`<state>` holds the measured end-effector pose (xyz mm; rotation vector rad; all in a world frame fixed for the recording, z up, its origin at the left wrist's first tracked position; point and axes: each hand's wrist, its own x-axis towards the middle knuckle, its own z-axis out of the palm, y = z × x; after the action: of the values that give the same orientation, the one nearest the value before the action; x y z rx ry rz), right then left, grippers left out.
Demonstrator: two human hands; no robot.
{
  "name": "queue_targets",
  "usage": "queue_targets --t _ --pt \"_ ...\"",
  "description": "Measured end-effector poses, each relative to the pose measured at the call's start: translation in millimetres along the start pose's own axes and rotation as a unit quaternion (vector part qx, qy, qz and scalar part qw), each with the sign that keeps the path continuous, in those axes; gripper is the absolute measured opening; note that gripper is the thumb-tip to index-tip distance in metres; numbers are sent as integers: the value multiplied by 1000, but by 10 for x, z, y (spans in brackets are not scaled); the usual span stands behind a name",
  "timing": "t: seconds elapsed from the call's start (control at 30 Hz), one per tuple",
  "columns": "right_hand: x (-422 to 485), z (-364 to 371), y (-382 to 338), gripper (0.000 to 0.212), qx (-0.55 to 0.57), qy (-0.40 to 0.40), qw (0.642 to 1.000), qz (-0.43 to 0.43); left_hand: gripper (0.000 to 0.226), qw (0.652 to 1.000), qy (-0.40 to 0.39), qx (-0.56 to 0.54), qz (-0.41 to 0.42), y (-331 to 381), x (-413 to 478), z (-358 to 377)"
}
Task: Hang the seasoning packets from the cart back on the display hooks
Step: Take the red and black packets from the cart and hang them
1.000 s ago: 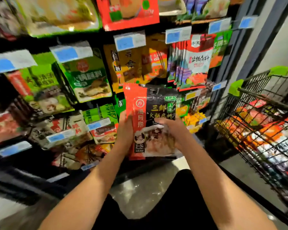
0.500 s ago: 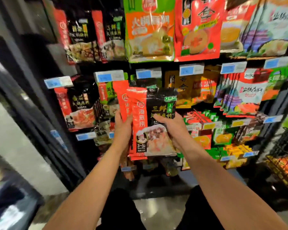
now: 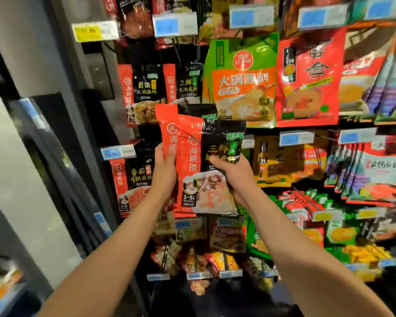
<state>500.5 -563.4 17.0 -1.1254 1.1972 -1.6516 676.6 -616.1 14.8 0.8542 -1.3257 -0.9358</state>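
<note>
ahead: hanging packets (image 3: 183,84) crowd hooks | left: dark pillar (image 3: 78,92) close

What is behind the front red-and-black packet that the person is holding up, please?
Behind the front packet, gripped by the right hand, a second matching packet sticks out at the upper left, held by the left hand. Its lower part and any hook behind are covered.
</note>
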Motion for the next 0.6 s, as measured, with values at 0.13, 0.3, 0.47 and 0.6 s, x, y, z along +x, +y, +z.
queue_targets --t 0.13,0.3,0.47,0.6 --pt "20 112 -253 44 -9 8 1000 -7 44 1000 9 14 25 191 171 -24" --pt "106 290 -562 49 -18 -5 1000 -20 54 999 36 5 25 441 396 -139" --pt "226 504 -860 41 -6 25 1000 -8 31 998 34 -8 49 700 683 -182" --pt "470 623 -1021 85 22 28 999 -20 25 997 42 -4 68 834 907 -176"
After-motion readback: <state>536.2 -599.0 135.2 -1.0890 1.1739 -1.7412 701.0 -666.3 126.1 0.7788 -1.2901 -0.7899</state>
